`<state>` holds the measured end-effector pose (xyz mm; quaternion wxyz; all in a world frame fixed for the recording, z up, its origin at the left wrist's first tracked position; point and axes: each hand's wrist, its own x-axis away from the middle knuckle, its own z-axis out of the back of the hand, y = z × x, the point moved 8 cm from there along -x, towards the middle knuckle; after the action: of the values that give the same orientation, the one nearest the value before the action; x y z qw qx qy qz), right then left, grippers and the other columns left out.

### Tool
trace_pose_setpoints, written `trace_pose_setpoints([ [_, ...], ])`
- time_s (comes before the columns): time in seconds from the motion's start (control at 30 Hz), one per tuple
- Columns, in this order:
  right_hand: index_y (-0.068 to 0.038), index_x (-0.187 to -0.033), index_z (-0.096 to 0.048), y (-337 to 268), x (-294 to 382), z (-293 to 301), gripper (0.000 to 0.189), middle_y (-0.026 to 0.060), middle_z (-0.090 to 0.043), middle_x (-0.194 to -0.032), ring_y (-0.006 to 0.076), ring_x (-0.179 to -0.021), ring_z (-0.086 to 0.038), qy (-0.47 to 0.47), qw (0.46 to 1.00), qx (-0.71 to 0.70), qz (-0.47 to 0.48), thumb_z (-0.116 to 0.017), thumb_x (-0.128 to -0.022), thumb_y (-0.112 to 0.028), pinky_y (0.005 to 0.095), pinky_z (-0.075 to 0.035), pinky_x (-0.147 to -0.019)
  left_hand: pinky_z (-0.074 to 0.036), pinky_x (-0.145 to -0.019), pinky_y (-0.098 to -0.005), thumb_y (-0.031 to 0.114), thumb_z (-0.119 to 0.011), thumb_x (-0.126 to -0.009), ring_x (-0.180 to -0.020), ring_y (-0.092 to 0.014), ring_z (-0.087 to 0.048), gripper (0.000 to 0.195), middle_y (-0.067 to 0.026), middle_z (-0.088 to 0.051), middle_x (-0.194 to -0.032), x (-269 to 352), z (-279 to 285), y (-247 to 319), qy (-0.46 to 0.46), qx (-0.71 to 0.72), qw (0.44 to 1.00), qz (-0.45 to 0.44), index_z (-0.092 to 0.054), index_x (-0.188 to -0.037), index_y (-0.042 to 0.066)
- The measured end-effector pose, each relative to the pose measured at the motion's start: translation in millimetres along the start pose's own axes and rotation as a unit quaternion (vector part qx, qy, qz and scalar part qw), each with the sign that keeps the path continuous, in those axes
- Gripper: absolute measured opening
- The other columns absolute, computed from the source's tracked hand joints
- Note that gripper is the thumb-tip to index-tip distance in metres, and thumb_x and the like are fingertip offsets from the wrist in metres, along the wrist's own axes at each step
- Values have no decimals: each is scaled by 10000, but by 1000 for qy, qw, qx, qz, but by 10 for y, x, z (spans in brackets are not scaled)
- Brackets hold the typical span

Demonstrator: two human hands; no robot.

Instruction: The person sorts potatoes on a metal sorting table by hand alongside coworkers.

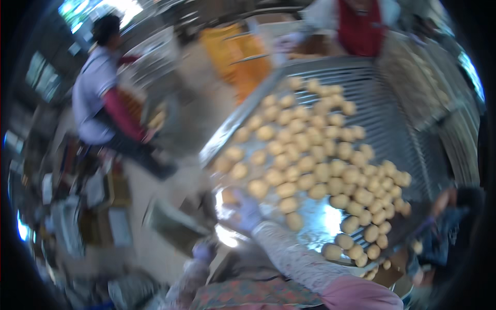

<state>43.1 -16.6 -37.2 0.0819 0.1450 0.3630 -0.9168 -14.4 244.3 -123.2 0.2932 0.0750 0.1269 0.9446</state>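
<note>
My right hand (248, 213), in a lavender glove, reaches over the near left corner of a metal sorting table (217, 147). Its fingers are at a round tan piece of produce (229, 196); blur hides whether they grip it. Many similar pieces of produce (306, 162), perhaps potatoes, lie loose over the tabletop and its slatted part (372, 100). Lower and to the left, my left hand (203, 251), also gloved, is at the near corner of a grey-green bin (174, 224). Its fingers are blurred, so a hold on the rim cannot be told.
A seated person (97, 93) works at the left. Another person in a red apron (360, 31) stands beyond the table. Someone's arm (445, 209) is at the right edge. Orange crates (240, 58) stand behind the table, and cardboard boxes (116, 190) lie left.
</note>
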Motion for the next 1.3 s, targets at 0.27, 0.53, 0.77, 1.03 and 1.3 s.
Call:
trace_pose_setpoints([
  [0.27, -366, -1133, -753, -228, -42, -101, 419, 155, -481, -1514, 370, -1044, -603, 60, 998, 8, 25, -777, -726, -269, 514, -487, -904, -468, -968, -531, 186, -625, -876, -1001, -315, -688, 195, -80, -725, -1002, -222, -200, -88, -193, -191, 962, 44, -778, -983, 242],
  [0.53, -362, -1121, -755, -194, 0, -24, 407, 161, -498, -1491, 374, -1025, -623, 65, 998, 24, 8, -779, -728, -259, 517, -497, -912, -489, -909, -515, 140, -569, -905, -907, -321, -691, 176, -99, -707, -957, -435, -101, -30, -189, -183, 964, -32, -739, -952, 147],
  [0.77, -373, -1148, -754, -226, -28, -9, 423, 159, -512, -1482, 371, -1050, -621, 64, 998, 10, -3, -775, -739, -270, 512, -502, -916, -489, -792, -487, 157, -597, -885, -881, -329, -689, 167, -143, -693, -884, -319, -261, -23, -224, -166, 959, -44, -679, -952, 27],
  [1.03, -405, -1316, -664, -79, 49, -16, 481, 123, -444, -1553, 303, -1076, -639, -42, 997, 50, -43, -695, -836, -421, 492, -530, -893, -523, -858, -494, 300, -630, -934, -896, -347, -732, 228, -148, -744, -910, -595, 64, 148, -359, -53, 926, -100, -773, -971, 127],
  [1.3, -324, -1406, -592, -263, 664, 626, 565, 124, -486, -1495, 294, -1140, -614, 12, 966, 146, -213, -712, -856, -358, 459, -517, -932, -303, -1148, -617, 414, -676, -881, -1420, -530, -349, 703, -273, -421, -1535, -2020, 1346, 768, 57, -43, 962, -263, -525, -1470, 59],
])
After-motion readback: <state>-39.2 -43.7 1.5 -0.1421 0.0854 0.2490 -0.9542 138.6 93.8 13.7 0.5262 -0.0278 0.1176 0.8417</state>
